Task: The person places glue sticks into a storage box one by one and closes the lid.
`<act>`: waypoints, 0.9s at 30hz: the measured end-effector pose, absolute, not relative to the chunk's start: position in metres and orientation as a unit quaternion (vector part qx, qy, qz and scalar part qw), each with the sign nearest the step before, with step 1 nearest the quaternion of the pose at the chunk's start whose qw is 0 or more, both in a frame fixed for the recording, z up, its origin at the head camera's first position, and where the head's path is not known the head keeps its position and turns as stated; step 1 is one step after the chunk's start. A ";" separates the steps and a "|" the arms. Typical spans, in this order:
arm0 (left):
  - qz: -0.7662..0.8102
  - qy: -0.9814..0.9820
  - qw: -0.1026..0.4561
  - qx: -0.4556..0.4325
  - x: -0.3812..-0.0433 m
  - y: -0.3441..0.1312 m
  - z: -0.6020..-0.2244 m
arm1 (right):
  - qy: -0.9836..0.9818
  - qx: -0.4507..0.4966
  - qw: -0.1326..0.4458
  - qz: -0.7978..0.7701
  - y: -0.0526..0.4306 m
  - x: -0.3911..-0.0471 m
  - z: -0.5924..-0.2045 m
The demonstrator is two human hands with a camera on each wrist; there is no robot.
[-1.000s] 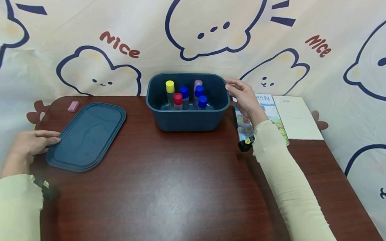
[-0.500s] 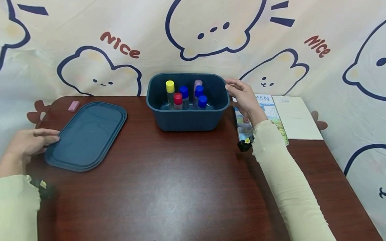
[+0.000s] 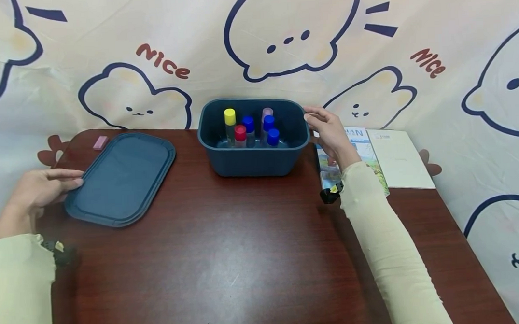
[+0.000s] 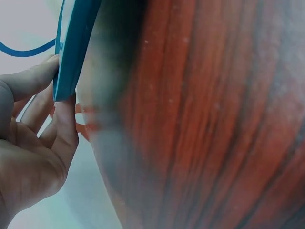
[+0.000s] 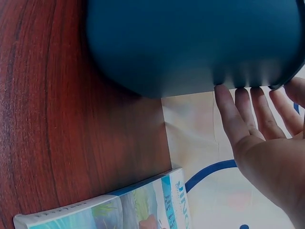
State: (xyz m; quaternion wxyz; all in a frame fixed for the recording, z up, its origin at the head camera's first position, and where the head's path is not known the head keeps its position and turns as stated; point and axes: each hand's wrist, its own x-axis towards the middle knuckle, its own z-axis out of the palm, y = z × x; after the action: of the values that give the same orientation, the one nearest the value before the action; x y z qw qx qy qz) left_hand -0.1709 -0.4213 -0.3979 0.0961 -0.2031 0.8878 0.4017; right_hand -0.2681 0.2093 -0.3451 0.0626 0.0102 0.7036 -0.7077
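Note:
At the left, my left hand [image 3: 41, 193] pinches the edge of a dark blue-green rectangular lid [image 3: 123, 180]. In the left wrist view the lid [image 4: 76, 47] is edge-on, thumb on one face and fingers on the other, clear of the table. A matching deep bin [image 3: 255, 162] stands open at the back centre. Inside stand several capped bottles, among them a yellow-capped bottle [image 3: 229, 117] and a red-capped bottle [image 3: 240, 134]. My right hand [image 3: 329, 132] is at the bin's right end; in the right wrist view its nearly straight fingertips [image 5: 223, 90] touch the outer wall.
A picture-covered book [image 3: 367, 150] and a pale book or pad [image 3: 398, 158] lie side by side at the back right. A small pink block [image 3: 100, 143] lies beyond the lid on the brown table [image 3: 229, 260]. A cartoon-printed cloth [image 3: 211, 48] hangs behind.
The left hand has brought the lid slightly up and to the right, its far end lifting toward the back. The right hand and the bin stay where they were.

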 end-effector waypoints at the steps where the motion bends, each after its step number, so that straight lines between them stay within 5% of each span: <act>1: 0.397 0.891 0.090 -0.200 -0.171 -0.420 -0.396 | 0.704 0.010 0.062 -0.708 0.209 -0.268 -0.345; 13: 0.394 0.904 0.050 -0.161 -0.175 -0.409 -0.378 | 0.710 0.009 0.047 -0.702 0.216 -0.270 -0.349; 27: 0.390 0.908 0.025 -0.151 -0.178 -0.389 -0.346 | 0.685 -0.057 -0.055 -0.724 0.221 -0.268 -0.326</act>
State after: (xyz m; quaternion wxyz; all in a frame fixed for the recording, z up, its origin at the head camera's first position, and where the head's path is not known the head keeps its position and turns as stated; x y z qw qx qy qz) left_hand -0.1776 -0.3886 -0.3461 0.0249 -0.1505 0.9081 0.3900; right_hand -0.2675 0.2213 -0.3263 -0.0555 -0.0572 0.6851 -0.7241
